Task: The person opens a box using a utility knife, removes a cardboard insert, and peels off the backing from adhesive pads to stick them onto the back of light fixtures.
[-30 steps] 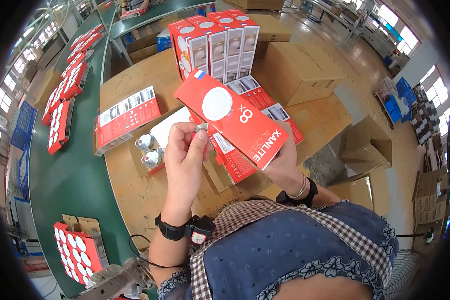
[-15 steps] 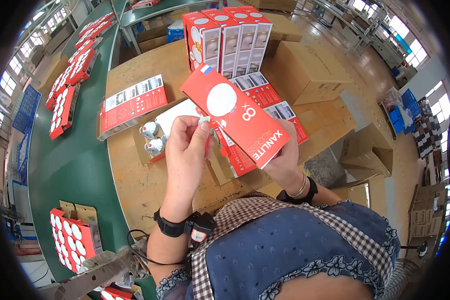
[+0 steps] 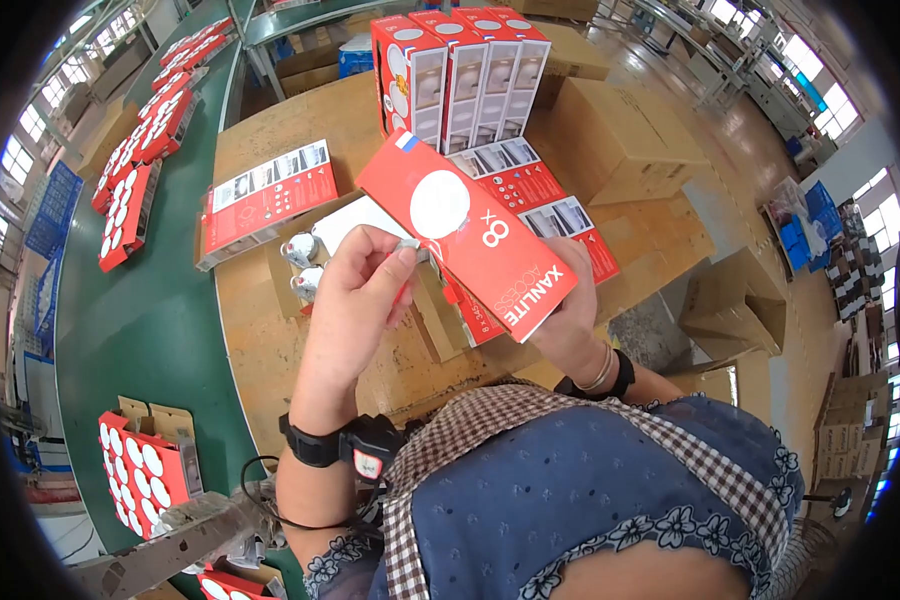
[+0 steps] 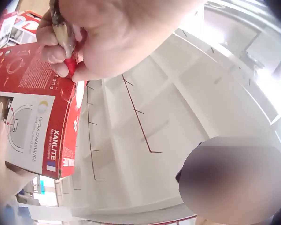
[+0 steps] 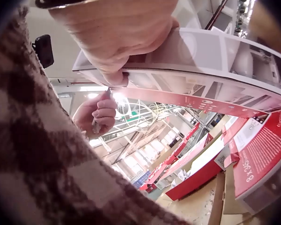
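My right hand (image 3: 575, 320) grips the lower right end of a red and white XANLITE lamp box (image 3: 500, 250), holding it tilted above the table. My left hand (image 3: 355, 285) pinches a slim small tool (image 4: 64, 40) between thumb and curled fingers. The tool has a grey flat tip and a red part; its exact kind cannot be told. That tip lies right at the box's long left edge, beside the white lamp picture. Below the left hand, an open carton holds silvery round lamps (image 3: 303, 282), partly hidden by the hand.
Several upright red boxes (image 3: 415, 85) stand at the back of the wooden table (image 3: 390, 375). Flat red boxes (image 3: 270, 200) lie on it left and right. A brown carton (image 3: 625, 140) sits back right. To the left runs a green conveyor belt (image 3: 150, 340) carrying more red boxes.
The left wrist has swung left while its fingertips and the tool stay by the box edge. The box has stayed nearly still in the right hand. The head view has shifted slightly.
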Demonstrator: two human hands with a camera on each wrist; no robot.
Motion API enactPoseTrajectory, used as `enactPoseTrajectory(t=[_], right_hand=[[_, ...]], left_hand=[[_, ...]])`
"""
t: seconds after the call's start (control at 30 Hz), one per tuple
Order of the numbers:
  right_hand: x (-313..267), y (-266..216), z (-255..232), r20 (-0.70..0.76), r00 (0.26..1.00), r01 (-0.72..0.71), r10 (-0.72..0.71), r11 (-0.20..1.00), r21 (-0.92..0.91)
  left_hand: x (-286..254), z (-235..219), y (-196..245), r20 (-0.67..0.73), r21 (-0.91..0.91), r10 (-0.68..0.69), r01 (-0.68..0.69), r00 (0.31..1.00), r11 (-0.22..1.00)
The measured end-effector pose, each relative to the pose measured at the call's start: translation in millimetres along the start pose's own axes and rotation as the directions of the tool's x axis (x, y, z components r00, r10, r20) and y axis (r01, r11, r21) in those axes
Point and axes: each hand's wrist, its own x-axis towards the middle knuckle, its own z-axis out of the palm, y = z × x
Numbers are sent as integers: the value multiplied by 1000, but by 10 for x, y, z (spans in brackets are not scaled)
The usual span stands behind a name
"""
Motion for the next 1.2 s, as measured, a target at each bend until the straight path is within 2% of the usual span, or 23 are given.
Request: enactPoseTrajectory(t=[0.03, 0.1, 0.23, 0.3, 0.33, 0.4, 0.43, 0.47, 0.53, 0.57, 0.63, 0.7, 0.8, 0.93, 1.0, 1.1, 1.2], right_hand=[[-13, 37, -11, 22, 1000, -17, 17, 1000, 24], [-51, 64, -28, 42, 998, -46, 44, 998, 42], [-77, 104, -40, 99, 994, -60, 52, 995, 80], [-32, 74, -43, 110, 992, -65, 55, 994, 88], [30, -14, -32, 95, 994, -60, 55, 997, 50], [86, -60, -91, 98, 992, -75, 74, 997, 10], [89, -68, -73, 71, 996, -52, 52, 999, -3], [128, -55, -55, 37, 999, -15, 16, 1000, -19], [126, -76, -79, 44, 998, -38, 39, 999, -17], [142, -74, -68, 44, 996, -83, 81, 995, 48], [147, -89, -59, 41, 991, -127, 123, 985, 116], [143, -89, -86, 57, 997, -52, 52, 999, -2], [122, -88, -70, 65, 996, -56, 56, 998, -4], [58, -54, -36, 61, 994, -95, 94, 995, 27], [69, -80, -37, 47, 998, -45, 45, 999, -3], [125, -106, -72, 24, 1000, -11, 11, 1000, -16], [130, -107, -79, 16, 1000, 3, -3, 1000, 7]], left_hand=[[2, 3, 8, 3, 0, 0, 0, 1000, 1000], [-14, 19, 30, -15, 115, 23, -21, 1000, 993], [-87, -13, 26, 24, 158, -8, 4, 1000, 987], [-140, -29, -6, 247, -13, -85, 91, 965, 996], [-162, 22, -7, 255, -9, -88, 94, 963, 996], [-194, 248, 17, 145, 135, 60, -79, 988, 988], [-174, 202, -57, 131, 75, 105, -116, 986, 990], [-146, 175, -66, 133, 79, 118, -129, 984, 988], [-143, 157, -106, -52, 31, 30, -28, 998, 999], [-96, 132, -158, -90, 18, 97, -96, 991, 995], [-48, 107, -216, -105, 4, 117, -118, 987, 993], [-26, 116, -211, -119, -14, 144, -146, 982, 989], [-17, 132, -175, -127, 21, 171, -169, 977, 985], [-44, 123, -165, -124, 47, 155, -150, 980, 988], [-62, 138, -147, -128, 69, 147, -139, 981, 988], [-54, 193, -51, -68, 4, 113, -113, 991, 994], [-80, 188, 14, -74, 75, 50, -44, 996, 996]])
